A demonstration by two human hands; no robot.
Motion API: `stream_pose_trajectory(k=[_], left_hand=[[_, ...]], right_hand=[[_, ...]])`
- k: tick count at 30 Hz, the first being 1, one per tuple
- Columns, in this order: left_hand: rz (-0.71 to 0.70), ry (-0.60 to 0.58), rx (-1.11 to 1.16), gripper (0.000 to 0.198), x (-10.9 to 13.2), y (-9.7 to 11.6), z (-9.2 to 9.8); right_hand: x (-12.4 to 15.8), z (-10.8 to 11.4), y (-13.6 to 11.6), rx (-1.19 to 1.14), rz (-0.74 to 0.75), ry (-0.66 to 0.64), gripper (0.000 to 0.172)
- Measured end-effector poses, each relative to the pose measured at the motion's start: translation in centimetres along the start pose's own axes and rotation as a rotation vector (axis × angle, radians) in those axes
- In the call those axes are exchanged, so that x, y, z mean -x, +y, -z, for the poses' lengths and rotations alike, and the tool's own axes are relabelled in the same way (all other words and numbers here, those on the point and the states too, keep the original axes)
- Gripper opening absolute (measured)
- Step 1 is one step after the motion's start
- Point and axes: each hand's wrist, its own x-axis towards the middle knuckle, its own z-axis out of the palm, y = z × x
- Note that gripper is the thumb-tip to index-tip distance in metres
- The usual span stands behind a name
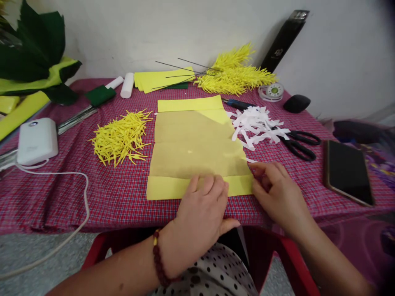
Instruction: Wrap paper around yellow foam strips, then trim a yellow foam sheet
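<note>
My left hand lies with its fingers on a yellow paper strip along the near edge of a dull-yellow sheet; its thumb points right. At the strip's right end, my right hand has thumb and forefinger bent together in a pinch; what is between them is hidden. Another yellow strip shows along the sheet's far edge. White curled strips lie beyond my right hand, partly over the black-handled scissors. A pile of fringed yellow paper pieces is left of the sheet.
At the back are yellow paper strips, wires, fluffy yellow sprigs, a tape roll and a blue-handled tool. A phone lies right; a white corded device lies left. The cord hangs over the front edge.
</note>
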Motion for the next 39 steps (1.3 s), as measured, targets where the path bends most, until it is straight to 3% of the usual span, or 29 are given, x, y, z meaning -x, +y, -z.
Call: stream_pose_trajectory(k=[4,6,9,13,17,20,23,27,32,35,39], left_hand=[[-0.002,0.02,-0.014,0.09,0.7,0.8,-1.7],[0.022,0.026,0.004,0.093,0.9,1.2,-2.2],[0.03,0.053,0.04,0.081,1.0,1.5,-2.3],[0.086,0.019,0.049,0.076,1.1,2.0,-2.0],[0.208,0.005,0.036,0.086,2.5,1.5,-1.9],[0.314,-0.004,0.004,0.1,4.8,-0.6,-1.7],[0.413,-0.015,-0.052,0.101,7.4,-3.4,-1.2],[0.38,0.021,-0.11,0.092,9.5,-6.0,-0.2],[0.302,0.058,-0.162,0.06,8.1,-6.4,1.2],[0.175,0.021,-0.133,0.038,6.4,-5.5,1.7],[0.001,-0.06,-0.165,0.045,4.5,-4.7,2.0]], right_hand=[[1.3,0.8,-1.3,-0.071,0.147,0.136,0.025],[2.1,0.7,-2.1,-0.079,0.313,-0.002,0.04],[2.9,-0.4,-2.7,-0.027,0.535,-0.217,0.066],[3.3,-2.0,-2.1,0.068,0.625,-0.229,0.079],[3.3,-2.3,-1.7,0.144,0.673,-0.186,0.08],[3.4,-2.1,-1.5,0.181,0.679,-0.179,0.077],[3.7,-2.0,-0.8,0.184,0.639,-0.169,0.075],[4.0,-1.8,0.6,0.168,0.585,-0.157,0.074],[3.3,-0.9,0.5,0.087,0.496,-0.186,0.056],[2.6,-0.5,-0.3,0.074,0.42,-0.192,0.043],[1.7,-0.1,-1.1,0.071,0.385,-0.181,0.04]])
